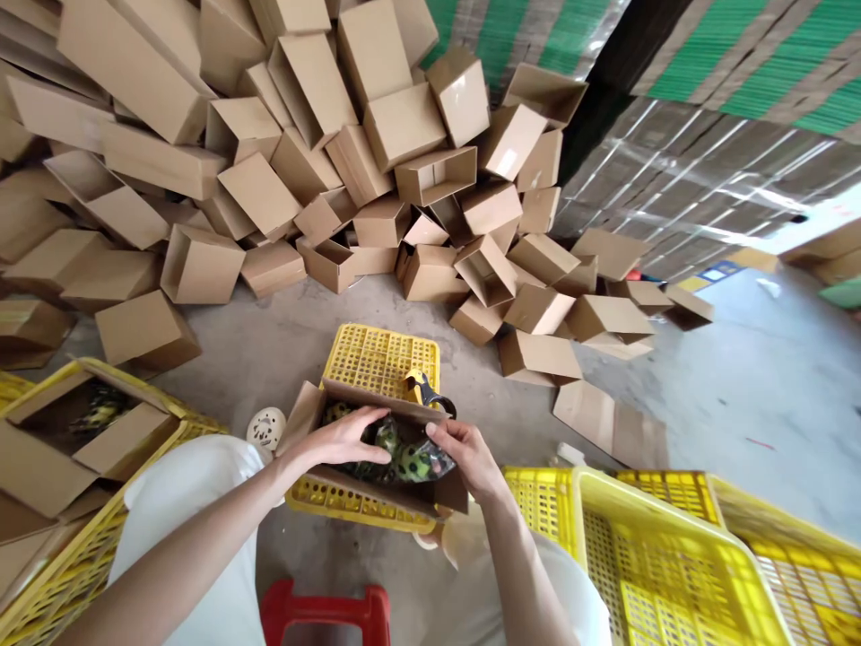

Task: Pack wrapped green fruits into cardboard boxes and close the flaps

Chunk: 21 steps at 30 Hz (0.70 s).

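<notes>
An open cardboard box [306, 417] sits on an upturned yellow crate [383, 354] between my knees. Inside lie green, black-spotted items [412, 462] in clear plastic bags; their exact kind I cannot make out. My left hand [346, 441] reaches over the box's left side, thumb and fingers apart, above the bagged items. At the right end, my right hand [465, 453] has its fingers bent against the edge of a clear bag, by the box wall. Just behind the box, a yellow and black tape dispenser [425, 390] lies on the crate.
Many empty cardboard boxes [396, 126] are heaped ahead. Yellow crates [646, 529] stand at right. At left, another crate [60, 592] bears an open box [40, 458] with similar items. A red stool [326, 610] is below me, and a white perforated clog [266, 429] is near my left leg.
</notes>
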Each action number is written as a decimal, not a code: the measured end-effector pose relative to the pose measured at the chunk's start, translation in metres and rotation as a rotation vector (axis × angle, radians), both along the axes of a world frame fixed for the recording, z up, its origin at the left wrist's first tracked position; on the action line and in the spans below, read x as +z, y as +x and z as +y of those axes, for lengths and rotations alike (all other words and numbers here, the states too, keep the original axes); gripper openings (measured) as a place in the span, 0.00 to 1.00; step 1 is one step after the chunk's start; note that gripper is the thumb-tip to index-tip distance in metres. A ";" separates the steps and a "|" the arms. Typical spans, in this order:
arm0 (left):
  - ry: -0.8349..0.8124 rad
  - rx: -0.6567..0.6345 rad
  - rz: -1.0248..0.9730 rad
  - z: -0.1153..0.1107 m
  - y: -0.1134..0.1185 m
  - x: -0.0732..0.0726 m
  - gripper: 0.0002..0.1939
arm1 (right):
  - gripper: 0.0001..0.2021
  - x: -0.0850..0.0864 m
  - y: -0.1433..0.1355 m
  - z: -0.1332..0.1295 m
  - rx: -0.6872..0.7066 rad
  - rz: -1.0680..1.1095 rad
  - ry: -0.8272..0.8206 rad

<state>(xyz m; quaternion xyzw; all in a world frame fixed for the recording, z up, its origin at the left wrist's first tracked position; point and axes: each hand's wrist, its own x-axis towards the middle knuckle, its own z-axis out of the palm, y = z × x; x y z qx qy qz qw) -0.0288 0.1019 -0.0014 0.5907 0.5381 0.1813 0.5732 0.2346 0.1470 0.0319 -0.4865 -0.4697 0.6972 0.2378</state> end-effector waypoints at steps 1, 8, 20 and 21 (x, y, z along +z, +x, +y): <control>0.044 -0.022 0.001 0.000 0.001 0.003 0.51 | 0.25 -0.002 -0.003 -0.001 -0.044 0.018 -0.001; 0.160 -0.072 -0.145 -0.004 0.020 0.008 0.42 | 0.24 -0.010 -0.020 -0.008 -0.076 0.204 -0.135; -0.265 0.065 -0.294 -0.005 0.015 0.017 0.27 | 0.21 -0.020 -0.023 -0.006 0.066 -0.040 0.219; -0.291 0.052 -0.324 -0.006 0.016 0.018 0.28 | 0.20 -0.022 -0.023 -0.006 0.047 -0.057 0.209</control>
